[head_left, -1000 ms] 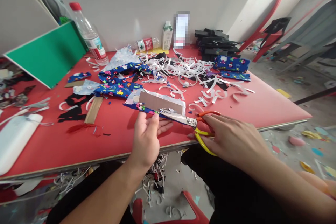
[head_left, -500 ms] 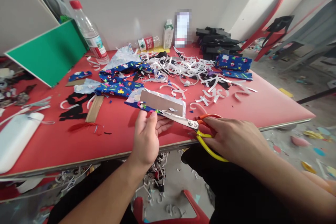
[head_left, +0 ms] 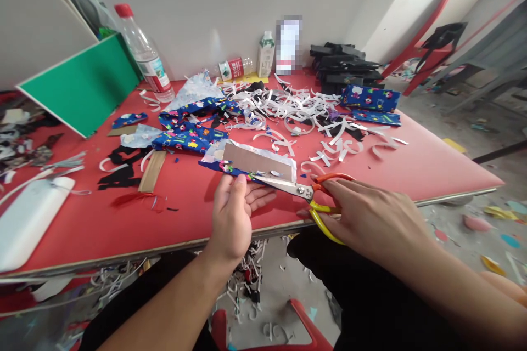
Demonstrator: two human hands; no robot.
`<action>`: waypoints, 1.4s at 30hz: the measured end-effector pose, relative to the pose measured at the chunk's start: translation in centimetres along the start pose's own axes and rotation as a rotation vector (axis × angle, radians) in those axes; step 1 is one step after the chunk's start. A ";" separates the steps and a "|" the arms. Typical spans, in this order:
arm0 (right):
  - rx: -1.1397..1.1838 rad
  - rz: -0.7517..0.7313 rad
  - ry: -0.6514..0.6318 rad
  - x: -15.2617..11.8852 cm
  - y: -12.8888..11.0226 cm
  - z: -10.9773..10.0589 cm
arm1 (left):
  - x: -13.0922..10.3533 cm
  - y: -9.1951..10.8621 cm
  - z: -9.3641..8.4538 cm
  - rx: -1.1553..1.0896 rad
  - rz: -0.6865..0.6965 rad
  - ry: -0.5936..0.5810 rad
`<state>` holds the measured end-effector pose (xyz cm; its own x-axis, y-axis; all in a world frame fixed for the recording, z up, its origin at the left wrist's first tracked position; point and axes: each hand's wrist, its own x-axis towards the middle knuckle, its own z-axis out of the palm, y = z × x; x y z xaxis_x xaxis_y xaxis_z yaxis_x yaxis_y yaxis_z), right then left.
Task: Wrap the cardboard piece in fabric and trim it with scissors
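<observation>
My left hand (head_left: 233, 211) pinches the near edge of a blue printed fabric piece (head_left: 214, 166), its thumb on top and its other fingers underneath. On the fabric's pale reverse side lies a grey-brown cardboard rectangle (head_left: 251, 160). My right hand (head_left: 373, 214) grips scissors (head_left: 303, 191) with one orange and one yellow handle. Their blades lie along the near edge of the fabric, the tips close to my left thumb. Small offcuts sit on the cardboard. More blue printed fabric (head_left: 187, 140) is bunched just behind and to the left.
White strip offcuts (head_left: 288, 107) are heaped mid-table. Behind them stand a carton (head_left: 266, 55), a blurred phone-like screen (head_left: 288, 44) and stacked black pieces (head_left: 346, 63). A tall bottle (head_left: 148, 60), a green board (head_left: 82, 85) and a white device (head_left: 35, 219) occupy the left.
The scissors' handles have drawn closer together as my right hand closed. My left hand keeps its hold on the fabric. The whole view has shifted slightly.
</observation>
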<state>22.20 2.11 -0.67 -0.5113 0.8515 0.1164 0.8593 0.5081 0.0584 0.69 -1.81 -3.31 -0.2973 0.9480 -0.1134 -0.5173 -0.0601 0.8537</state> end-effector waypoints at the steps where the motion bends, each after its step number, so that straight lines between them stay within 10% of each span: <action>1: -0.002 -0.009 0.001 0.0 0.0 0.0 | 0.0 0.0 0.0 0.004 0.002 -0.004; 14: 0.003 -0.004 -0.050 0.0 -0.7 0.5 | -0.1 0.0 0.1 0.018 0.001 0.041; 20: 0.388 0.216 0.071 0.7 0.2 0.6 | 0.4 0.2 0.2 0.030 0.054 0.160; 24: 0.921 0.429 0.122 2.3 1.1 0.2 | 0.5 0.6 0.3 0.082 0.021 0.085; 29: 1.406 0.259 -0.110 3.7 -0.3 -0.7 | 0.3 0.7 0.8 0.198 -0.045 -0.052; 42: 1.614 0.448 -0.053 3.2 -2.6 -0.6 | -0.1 1.9 1.6 0.306 -0.215 -0.396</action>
<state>18.31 3.44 0.09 -0.2741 0.9422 -0.1927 0.0556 -0.1845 -0.9813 1.01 -1.55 -0.91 0.1451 0.9777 -0.1515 -0.2584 0.1853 0.9481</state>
